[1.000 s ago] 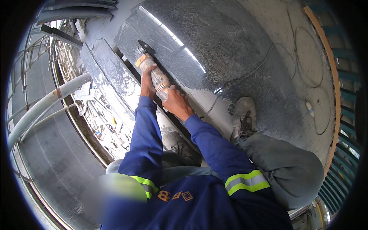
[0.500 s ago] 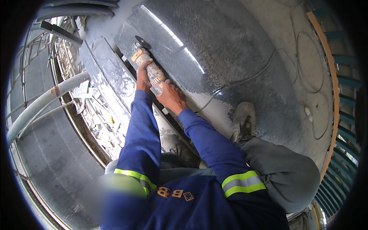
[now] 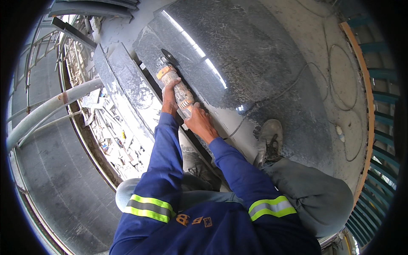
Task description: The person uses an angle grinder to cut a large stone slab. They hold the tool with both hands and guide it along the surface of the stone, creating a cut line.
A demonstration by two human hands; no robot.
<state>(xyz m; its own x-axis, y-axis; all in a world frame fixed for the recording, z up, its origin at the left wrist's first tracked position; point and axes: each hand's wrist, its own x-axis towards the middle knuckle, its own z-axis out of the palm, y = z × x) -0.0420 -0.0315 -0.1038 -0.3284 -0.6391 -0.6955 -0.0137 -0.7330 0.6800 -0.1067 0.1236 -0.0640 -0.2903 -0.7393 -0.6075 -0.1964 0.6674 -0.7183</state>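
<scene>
Both hands are closed on the angle grinder. The left hand holds a closed grip around the forward body just behind the orange head; the right hand holds a closed grip on the rear of the handle. The dark disc meets the left edge of the dark polished stone slab. A cable trails across the dusty slab. A dusty shoe rests on its near edge.

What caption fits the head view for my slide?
Both hands, left hand and right hand, grip an angle grinder along the edge of a dark stone slab.
</scene>
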